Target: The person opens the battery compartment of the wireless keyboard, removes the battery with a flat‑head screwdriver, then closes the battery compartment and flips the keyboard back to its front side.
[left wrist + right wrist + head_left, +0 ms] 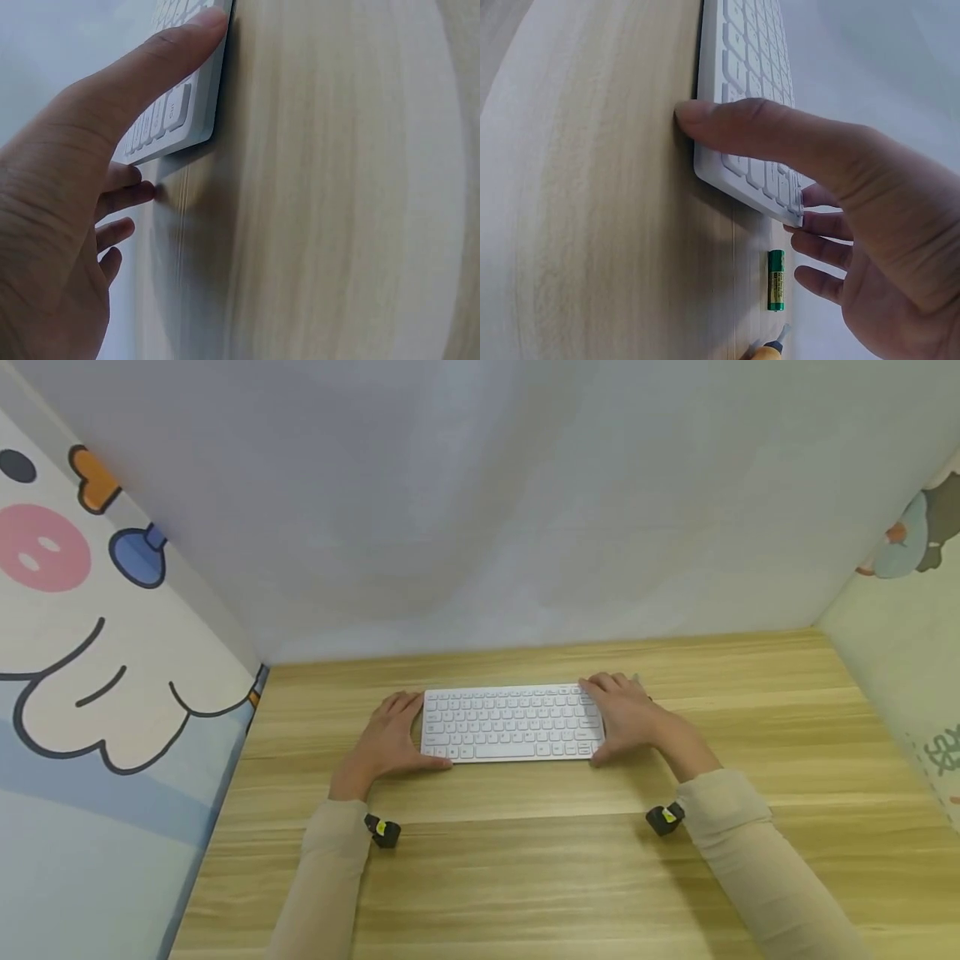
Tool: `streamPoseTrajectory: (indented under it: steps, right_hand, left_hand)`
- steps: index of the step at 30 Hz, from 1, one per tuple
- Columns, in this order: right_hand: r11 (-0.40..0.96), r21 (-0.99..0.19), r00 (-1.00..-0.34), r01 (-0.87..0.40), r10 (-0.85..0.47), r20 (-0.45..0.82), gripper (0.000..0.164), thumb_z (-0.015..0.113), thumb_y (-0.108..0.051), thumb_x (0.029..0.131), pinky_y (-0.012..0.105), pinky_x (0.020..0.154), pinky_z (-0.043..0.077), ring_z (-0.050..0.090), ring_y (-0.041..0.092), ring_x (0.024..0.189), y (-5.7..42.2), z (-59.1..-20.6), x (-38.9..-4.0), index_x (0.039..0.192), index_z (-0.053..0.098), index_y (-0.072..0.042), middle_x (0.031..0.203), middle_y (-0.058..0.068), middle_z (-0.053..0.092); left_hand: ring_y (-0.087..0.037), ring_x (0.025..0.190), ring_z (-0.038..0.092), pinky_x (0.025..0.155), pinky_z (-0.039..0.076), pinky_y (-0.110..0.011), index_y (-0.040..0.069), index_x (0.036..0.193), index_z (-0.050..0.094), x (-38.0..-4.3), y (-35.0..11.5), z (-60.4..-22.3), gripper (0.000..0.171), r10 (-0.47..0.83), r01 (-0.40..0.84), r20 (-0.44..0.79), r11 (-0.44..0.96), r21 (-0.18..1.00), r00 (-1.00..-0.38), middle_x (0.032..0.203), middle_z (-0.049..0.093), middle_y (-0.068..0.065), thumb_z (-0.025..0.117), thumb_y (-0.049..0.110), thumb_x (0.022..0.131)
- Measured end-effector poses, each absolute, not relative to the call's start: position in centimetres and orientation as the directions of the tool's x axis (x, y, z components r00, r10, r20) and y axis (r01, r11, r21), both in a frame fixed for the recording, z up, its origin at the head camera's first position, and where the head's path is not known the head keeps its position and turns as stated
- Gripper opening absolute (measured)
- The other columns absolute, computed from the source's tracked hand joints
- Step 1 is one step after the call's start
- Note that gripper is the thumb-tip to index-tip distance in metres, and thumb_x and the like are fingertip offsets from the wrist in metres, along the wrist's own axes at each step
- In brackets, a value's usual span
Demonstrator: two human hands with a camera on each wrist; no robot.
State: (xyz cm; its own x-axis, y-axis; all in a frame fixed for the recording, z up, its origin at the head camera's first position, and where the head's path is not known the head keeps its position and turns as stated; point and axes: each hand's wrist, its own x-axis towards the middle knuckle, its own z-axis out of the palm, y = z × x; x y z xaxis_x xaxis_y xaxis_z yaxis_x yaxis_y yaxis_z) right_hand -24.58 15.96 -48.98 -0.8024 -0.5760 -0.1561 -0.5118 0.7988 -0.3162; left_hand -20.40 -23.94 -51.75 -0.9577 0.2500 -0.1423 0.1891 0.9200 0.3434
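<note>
A white keyboard [512, 725] lies face up on the wooden table, its keys towards the person. My left hand [392, 739] holds its left end, thumb on the front edge and fingers by the back left corner. In the left wrist view, the left thumb [169, 56] presses on the keyboard's front edge. At the other end, my right hand [626, 714] grips the keyboard between a thumb at the front edge and fingers at the back corner. The right wrist view shows the right thumb [735, 124] across the keyboard's front edge [712, 169].
Beyond the keyboard's right end, a green battery [776, 280] lies on the table near a screwdriver [767, 351] with a yellow handle; the right hand mostly hides both from the head view. A pale wall [525, 527] rises behind the table [510, 877], with printed side panels.
</note>
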Motion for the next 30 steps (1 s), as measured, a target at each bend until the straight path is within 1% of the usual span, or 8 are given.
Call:
streamPoseTrajectory:
  steps: [5, 13, 21, 23, 25, 26, 28, 30]
  right_hand:
    - [0.803, -0.312, -0.803, -0.507, -0.572, -0.167, 0.127, 0.095, -0.047, 0.059, 0.078, 0.120, 0.019, 0.039, 0.048, 0.142, 15.9, -49.0, -24.3, 0.157, 0.031, 0.003, 0.155, 0.024, 0.041]
    - [0.811, -0.322, -0.814, -0.489, -0.557, -0.167, 0.131, 0.095, -0.049, 0.058, 0.075, 0.124, 0.015, 0.038, 0.048, 0.144, 16.3, -49.3, -24.2, 0.159, 0.028, 0.000, 0.160, 0.024, 0.036]
    - [0.810, -0.347, -0.816, -0.472, -0.551, -0.176, 0.133, 0.096, -0.050, 0.059, 0.074, 0.125, 0.013, 0.035, 0.049, 0.146, 16.5, -49.3, -24.1, 0.160, 0.026, -0.002, 0.162, 0.023, 0.034]
    - [0.807, -0.353, -0.816, -0.473, -0.553, -0.171, 0.133, 0.095, -0.053, 0.058, 0.074, 0.124, 0.013, 0.034, 0.050, 0.146, 16.5, -49.3, -24.2, 0.160, 0.026, -0.002, 0.162, 0.024, 0.033]
    - [0.803, -0.371, -0.816, -0.467, -0.553, -0.170, 0.131, 0.094, -0.055, 0.062, 0.075, 0.124, 0.012, 0.031, 0.052, 0.148, 16.6, -49.2, -24.1, 0.160, 0.026, -0.002, 0.163, 0.025, 0.030]
    - [0.801, -0.381, -0.816, -0.462, -0.552, -0.171, 0.128, 0.092, -0.056, 0.065, 0.075, 0.124, 0.011, 0.029, 0.052, 0.148, 16.5, -49.1, -24.1, 0.161, 0.025, -0.003, 0.164, 0.025, 0.029]
    - [0.795, -0.403, -0.820, -0.454, -0.550, -0.162, 0.121, 0.087, -0.057, 0.072, 0.075, 0.125, 0.011, 0.026, 0.054, 0.149, 16.4, -48.8, -24.1, 0.161, 0.025, -0.005, 0.166, 0.025, 0.026]
    - [0.791, -0.417, -0.825, -0.447, -0.545, -0.149, 0.110, 0.080, -0.056, 0.082, 0.075, 0.124, 0.012, 0.025, 0.054, 0.150, 16.1, -48.4, -24.2, 0.162, 0.024, -0.006, 0.167, 0.024, 0.024]
  left_hand:
    - [-0.040, 0.156, 0.025, 0.129, 0.024, -0.060, 0.006, 0.161, 0.028, -20.2, -24.2, -52.1, 0.130, 0.244, 0.187, -0.145, 0.927, 0.324, -0.959, 0.166, 0.033, -0.017, 0.080, 0.076, 0.064]
    - [-0.039, 0.156, 0.024, 0.130, 0.022, -0.058, 0.008, 0.162, 0.025, -19.8, -24.1, -52.1, 0.130, 0.234, 0.168, -0.152, 0.919, 0.358, -0.960, 0.167, 0.031, -0.015, 0.081, 0.075, 0.065]
    - [-0.040, 0.156, 0.025, 0.129, 0.020, -0.061, 0.011, 0.163, 0.022, -19.7, -24.2, -52.1, 0.129, 0.218, 0.144, -0.157, 0.912, 0.384, -0.963, 0.169, 0.028, -0.013, 0.080, 0.075, 0.066]
    - [-0.040, 0.157, 0.024, 0.129, 0.019, -0.062, 0.013, 0.164, 0.019, -19.6, -24.3, -52.1, 0.127, 0.210, 0.134, -0.155, 0.908, 0.397, -0.965, 0.170, 0.026, -0.013, 0.078, 0.075, 0.070]
    - [-0.041, 0.157, 0.023, 0.129, 0.018, -0.064, 0.016, 0.165, 0.015, -19.6, -24.4, -52.0, 0.123, 0.204, 0.126, -0.151, 0.903, 0.411, -0.967, 0.171, 0.022, -0.014, 0.074, 0.074, 0.075]
    - [-0.041, 0.157, 0.022, 0.129, 0.018, -0.065, 0.017, 0.165, 0.013, -19.7, -24.3, -51.9, 0.120, 0.199, 0.123, -0.144, 0.902, 0.415, -0.969, 0.171, 0.021, -0.014, 0.071, 0.074, 0.078]
    - [-0.041, 0.158, 0.020, 0.129, 0.017, -0.065, 0.020, 0.166, 0.008, -19.8, -24.1, -51.4, 0.114, 0.182, 0.114, -0.127, 0.900, 0.420, -0.975, 0.172, 0.018, -0.013, 0.067, 0.072, 0.083]
    - [-0.041, 0.158, 0.019, 0.128, 0.017, -0.066, 0.022, 0.166, 0.007, -20.1, -23.6, -50.7, 0.108, 0.174, 0.119, -0.095, 0.901, 0.418, -0.980, 0.173, 0.017, -0.013, 0.063, 0.070, 0.088]
